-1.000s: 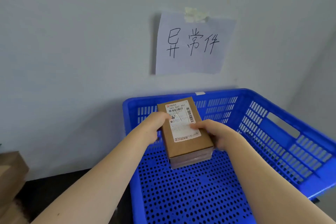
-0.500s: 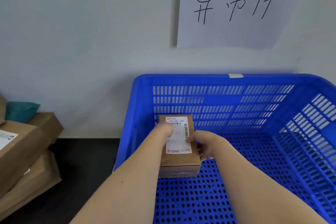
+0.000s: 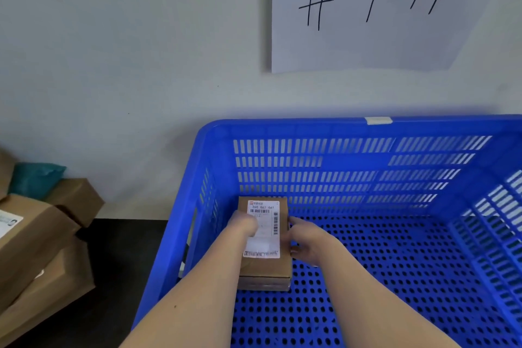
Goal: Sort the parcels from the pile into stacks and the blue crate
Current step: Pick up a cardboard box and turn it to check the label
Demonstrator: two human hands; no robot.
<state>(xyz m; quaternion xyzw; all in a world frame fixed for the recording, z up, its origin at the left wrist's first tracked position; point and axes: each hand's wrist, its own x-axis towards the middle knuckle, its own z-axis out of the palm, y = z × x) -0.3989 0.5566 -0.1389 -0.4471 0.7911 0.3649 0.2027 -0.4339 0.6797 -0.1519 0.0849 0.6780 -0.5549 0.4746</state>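
a brown parcel (image 3: 265, 265) sits in the blue crate (image 3: 339, 127), left hand (image 3: 244, 224) and right hand (image 3: 308, 240) gripping its sides.

- From my end, the parcel (image 3: 265, 271) sits in the crate (image 3: 282, 125), close to its left wall
- left hand (image 3: 244, 224) and right hand (image 3: 308, 240) flank it
- boxes (image 3: 34, 234) piled left of the crate
- paper sign (image 3: 367, 45) on the wall behind

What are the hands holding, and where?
A small brown parcel, gripped by its long sides: left hand on the left, right hand opposite.
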